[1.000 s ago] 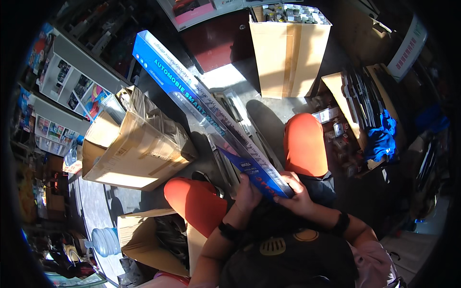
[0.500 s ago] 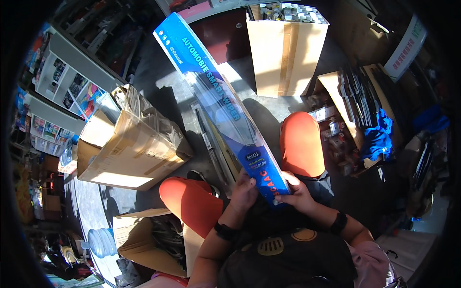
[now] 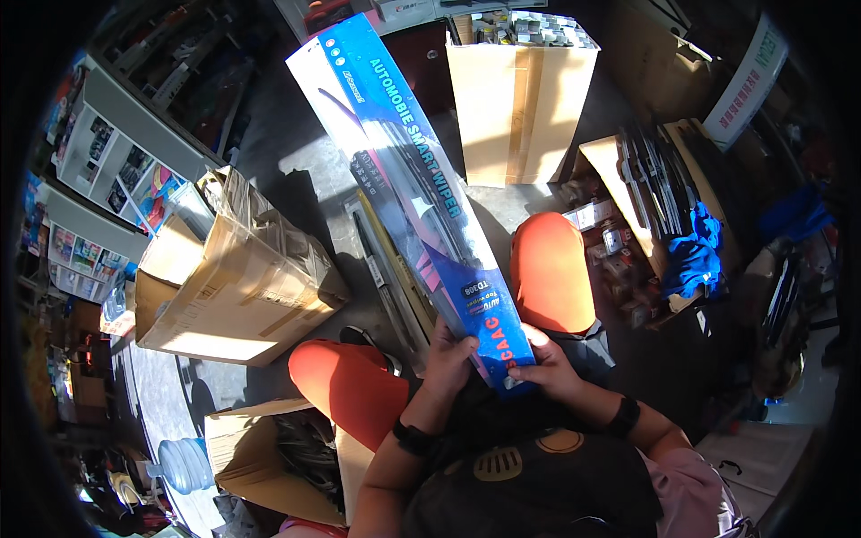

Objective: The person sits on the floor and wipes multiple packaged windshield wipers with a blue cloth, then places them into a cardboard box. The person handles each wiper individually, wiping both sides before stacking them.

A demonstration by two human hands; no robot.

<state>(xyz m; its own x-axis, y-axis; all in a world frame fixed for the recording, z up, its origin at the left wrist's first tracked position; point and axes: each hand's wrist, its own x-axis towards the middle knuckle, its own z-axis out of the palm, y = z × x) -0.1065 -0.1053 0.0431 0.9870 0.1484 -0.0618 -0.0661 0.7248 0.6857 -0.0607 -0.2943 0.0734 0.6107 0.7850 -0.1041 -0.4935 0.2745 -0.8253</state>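
Note:
A long blue-and-white wiper blade box (image 3: 408, 193) slants away from me, its near end between my hands and its far end toward the upper left. Dark wiper blades show on its front. My left hand (image 3: 450, 357) grips the left edge near the bottom, thumb on the front. On the right edge, close to the bottom corner, my right hand (image 3: 545, 363) is closed with its thumb across the face. The fingers behind the box are hidden. Beneath it, on the floor between my knees, lie long slim wiper packages (image 3: 384, 273).
A tall carton (image 3: 518, 108) full of small boxes stands ahead. To the left is an open carton (image 3: 238, 287) with wrapping; another open carton (image 3: 256, 448) with dark items sits beside my left knee. At right, a carton (image 3: 619, 184) holds wiper blades and blue cloth (image 3: 695, 260).
The box has turned about its length, so a white side with pink markings now shows along its left. Both hands keep their hold, and the whole view has shifted slightly.

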